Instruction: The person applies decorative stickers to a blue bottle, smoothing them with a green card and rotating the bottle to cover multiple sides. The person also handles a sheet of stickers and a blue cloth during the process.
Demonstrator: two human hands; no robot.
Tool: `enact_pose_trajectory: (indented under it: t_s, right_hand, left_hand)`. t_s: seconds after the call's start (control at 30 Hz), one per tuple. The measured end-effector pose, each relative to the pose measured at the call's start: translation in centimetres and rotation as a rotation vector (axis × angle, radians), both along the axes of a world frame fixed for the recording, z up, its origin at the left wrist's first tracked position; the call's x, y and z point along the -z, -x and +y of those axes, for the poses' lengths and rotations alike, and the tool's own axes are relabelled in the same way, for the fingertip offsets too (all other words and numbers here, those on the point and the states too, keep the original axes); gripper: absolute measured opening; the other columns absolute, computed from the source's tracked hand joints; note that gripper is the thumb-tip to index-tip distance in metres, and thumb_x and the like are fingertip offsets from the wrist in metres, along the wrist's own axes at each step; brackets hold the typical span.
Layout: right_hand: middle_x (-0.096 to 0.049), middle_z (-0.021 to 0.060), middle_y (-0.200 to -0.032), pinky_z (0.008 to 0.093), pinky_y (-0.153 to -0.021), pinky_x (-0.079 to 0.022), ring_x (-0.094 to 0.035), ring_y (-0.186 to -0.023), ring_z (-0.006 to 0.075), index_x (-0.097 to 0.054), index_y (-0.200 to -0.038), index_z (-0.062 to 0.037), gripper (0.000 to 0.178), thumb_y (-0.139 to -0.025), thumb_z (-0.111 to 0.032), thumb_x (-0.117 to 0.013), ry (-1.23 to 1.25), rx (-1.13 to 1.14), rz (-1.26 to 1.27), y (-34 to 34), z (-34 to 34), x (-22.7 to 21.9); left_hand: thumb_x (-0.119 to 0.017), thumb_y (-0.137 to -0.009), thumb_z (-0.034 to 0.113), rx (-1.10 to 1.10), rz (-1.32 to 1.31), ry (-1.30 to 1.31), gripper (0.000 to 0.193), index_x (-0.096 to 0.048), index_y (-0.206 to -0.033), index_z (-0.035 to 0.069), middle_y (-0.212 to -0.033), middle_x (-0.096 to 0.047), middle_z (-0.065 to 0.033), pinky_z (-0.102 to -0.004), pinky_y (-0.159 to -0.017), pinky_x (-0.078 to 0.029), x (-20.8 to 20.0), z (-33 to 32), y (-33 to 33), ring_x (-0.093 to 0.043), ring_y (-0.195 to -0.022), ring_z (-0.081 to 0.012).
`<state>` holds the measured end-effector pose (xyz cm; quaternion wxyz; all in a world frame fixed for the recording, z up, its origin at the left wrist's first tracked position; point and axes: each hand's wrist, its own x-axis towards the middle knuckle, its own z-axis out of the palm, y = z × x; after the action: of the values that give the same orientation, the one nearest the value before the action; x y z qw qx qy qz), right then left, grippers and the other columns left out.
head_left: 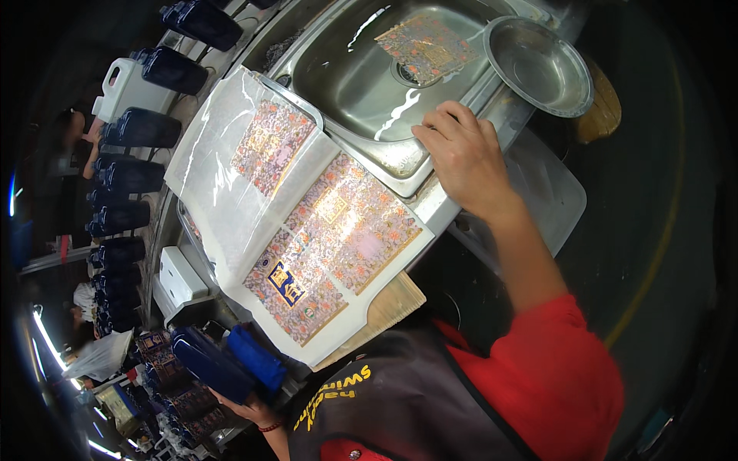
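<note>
The right hand (469, 163) is positioned at the near rim of the rectangular stainless-steel sink (346, 84). A thin floral-patterned sheet (423, 46) lies inside. The left hand (246, 411), partly hidden, appears to support a dark-blue plastic container (206, 361).

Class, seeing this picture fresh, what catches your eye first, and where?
The bright floral sheet stands out first, lying mid-picture by the steel sink. Inside it lies a similar floral piece, with the right hand at the sink's edge. At lower left, the left hand holds a dark blue container.
</note>
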<state>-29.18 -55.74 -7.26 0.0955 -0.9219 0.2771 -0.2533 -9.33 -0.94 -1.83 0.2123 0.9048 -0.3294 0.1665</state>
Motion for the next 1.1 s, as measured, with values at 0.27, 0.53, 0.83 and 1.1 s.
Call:
enact_pose_trajectory:
  t_s: [0.27,0.53,0.83,1.1]
  right_hand:
    - [-0.065,0.0016,-0.116,0.0422,-0.090,-0.045,-0.055,-0.123,0.0248,-0.072,-0.111,-0.0082,0.031,-0.081,-0.002,-0.063,-0.011,-0.007,-0.014,-0.2,0.0,-0.6]
    - [-0.065,0.0031,-0.115,0.0440,-0.091,-0.046,-0.056,-0.123,0.0284,-0.072,-0.112,-0.0078,0.034,-0.080,-0.001,-0.062,0.013,0.021,0.019,-0.7,0.2,-0.6]
    - [-0.065,0.0036,-0.113,0.0449,-0.089,-0.047,-0.056,-0.122,0.0290,-0.072,-0.111,-0.0080,0.032,-0.082,0.001,-0.062,0.036,0.042,0.068,-0.9,0.2,-0.1]
    - [-0.064,0.0113,-0.110,0.0445,-0.095,-0.049,-0.057,-0.115,0.0327,-0.072,-0.115,-0.0062,0.035,-0.084,0.006,-0.059,0.062,-0.122,0.071,-4.9,-2.6,-4.8]
  left_hand:
    - [-0.049,-0.098,0.068,-0.019,0.021,0.031,0.094,-0.037,-0.152,-0.008,-0.151,-0.046,-0.0275,-0.0509,-0.113,-0.038,0.4,0.0,-0.1,-0.050,-0.135,-0.0404]
    - [-0.045,-0.096,0.074,-0.116,-0.023,0.077,0.102,-0.036,-0.153,-0.010,-0.155,-0.041,-0.0294,-0.0492,-0.117,-0.034,0.9,-0.1,0.6,-0.044,-0.141,-0.0429]
    - [-0.049,-0.096,0.072,-0.144,-0.019,0.011,0.104,-0.031,-0.154,-0.013,-0.156,-0.039,-0.0321,-0.0518,-0.118,-0.031,1.9,1.9,0.7,-0.042,-0.143,-0.0441]
    - [-0.056,-0.093,0.072,-0.133,0.053,0.104,0.107,-0.029,-0.155,-0.012,-0.157,-0.038,-0.0297,-0.0494,-0.119,-0.031,1.7,0.9,1.0,-0.042,-0.143,-0.0411]
